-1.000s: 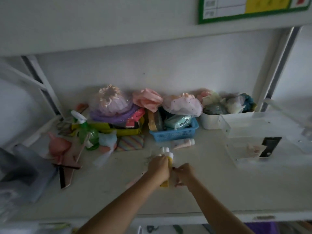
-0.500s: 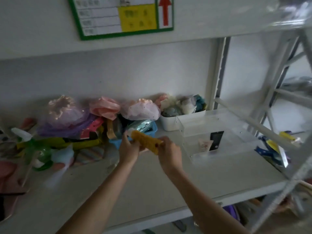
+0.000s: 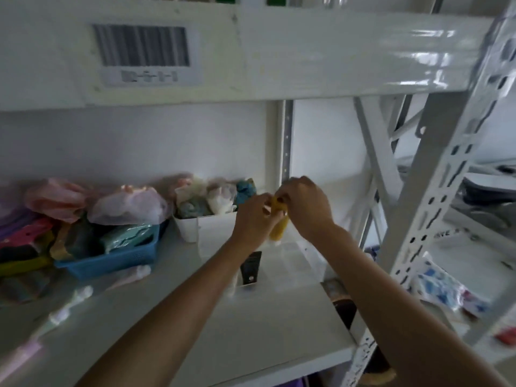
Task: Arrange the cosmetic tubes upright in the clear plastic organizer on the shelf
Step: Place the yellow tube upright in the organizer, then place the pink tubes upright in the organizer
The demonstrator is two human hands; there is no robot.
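Note:
A yellow tube [image 3: 279, 227] hangs nearly upright over the clear plastic organizer [image 3: 296, 255], which sits at the right end of the shelf. My left hand [image 3: 252, 220] and my right hand [image 3: 305, 208] both pinch the tube's top end. A black tube [image 3: 250, 268] stands inside the organizer at its front. Several pale tubes lie loose on the shelf, among them a pinkish one [image 3: 129, 276] and a white one [image 3: 69, 304]. The organizer's far side is hidden behind my hands.
A blue basket [image 3: 111, 261] and a white bin [image 3: 188, 227], both full of wrapped items, stand along the back left. White shelf uprights [image 3: 435, 174] rise at the right. The upper shelf beam [image 3: 251, 51] with a barcode label hangs overhead.
Both hands lifted the yellow tube off the shelf, carried it right and turned it from slanted to nearly upright over the organizer. The view swung right and up.

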